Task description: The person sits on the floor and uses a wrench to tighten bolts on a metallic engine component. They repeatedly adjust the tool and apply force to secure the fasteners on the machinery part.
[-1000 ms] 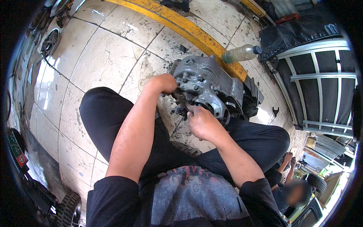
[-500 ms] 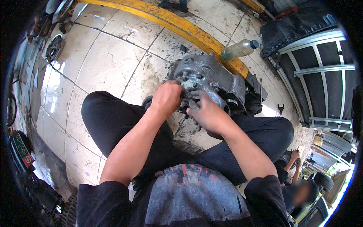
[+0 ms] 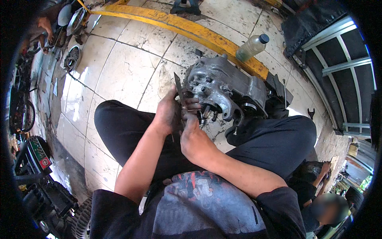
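A dark, narrow pointed blade (image 3: 178, 84) stands up between my hands, its tip towards the floor tiles beyond them. My left hand (image 3: 168, 110) cups around it, thumb on the near side and fingers curled across behind. My right hand (image 3: 195, 139) is closed around its lower part, which the fingers mostly hide. Just beyond and to the right of both hands lies a greasy grey metal engine casing (image 3: 217, 77) with bolts and open lugs. Neither hand appears to touch the casing.
A yellow steel beam (image 3: 167, 20) crosses the tiled floor behind the casing. A capped plastic bottle (image 3: 251, 47) of cloudy liquid stands by it. A small dark fork-shaped part (image 3: 310, 114) lies at right. Another person (image 3: 318, 211) sits at lower right; motorcycle parts line the left.
Both hands have drawn back from the casing towards my body and come together. The blade now shows pointing up between them. The whole view has shifted slightly.
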